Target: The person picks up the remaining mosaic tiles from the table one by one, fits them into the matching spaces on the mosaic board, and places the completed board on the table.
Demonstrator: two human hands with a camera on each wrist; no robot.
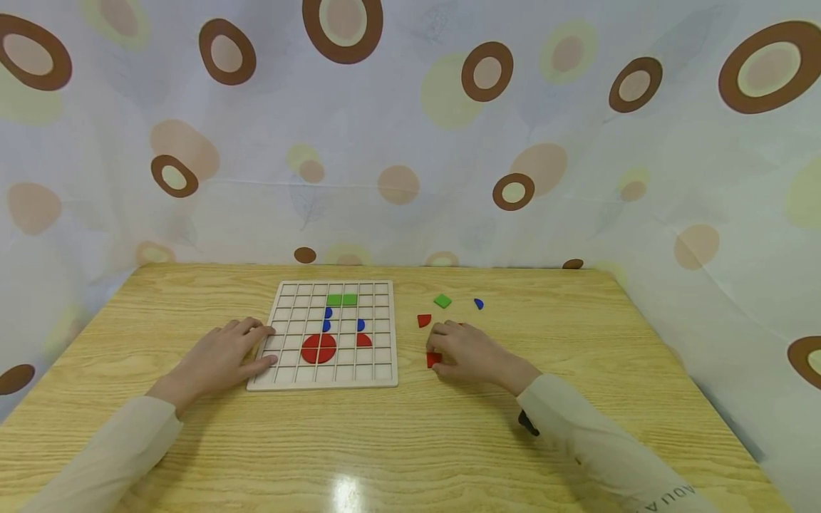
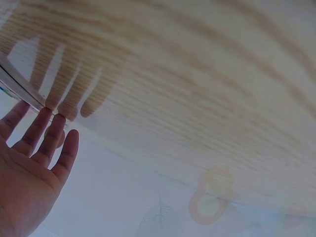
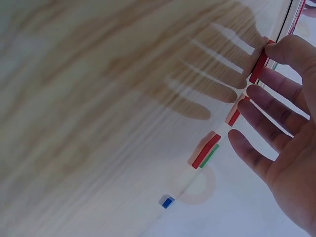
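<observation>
- L hand [image 1: 224, 356] rests at L edge of white grid board [image 1: 378, 372], fingertips & thumb touching its rim, fingers fairly straight; nothing gripped.
- R hand [image 1: 471, 353] is just R of board, w/ thumb & index finger pinching a red pc [image 3: 261, 63], one digit at each end; view's poor, so can't tell if pc is lifted off the wood table [image 1: 256, 456].
- Board lies flat, L of table's centre.
- On board, nr far edge: two green sqs [image 1: 341, 300], side by side.
- Below them, one under the other: two small blue pcs [image 1: 326, 325].
- Nearer the person: red disc [image 1: 318, 348] made of quarters.
- To its R, a red quarter-disc [image 1: 364, 340] w/ a third blue pc [image 1: 360, 325] directly above.
- Loose on table, R of board: red quarter pc [image 1: 424, 320], green diamond [image 1: 442, 301] & blue half-disc [image 1: 478, 304], the last farthest R.
- Another red bit [image 1: 460, 325] peeks out behind R hand.
- Small dark item [image 1: 529, 424] by R sleeve [image 1: 577, 427]; both sleeves lt-coloured.
- Backdrop [image 1: 359, 121]: pale cloth w/ brown rings & dots.
</observation>
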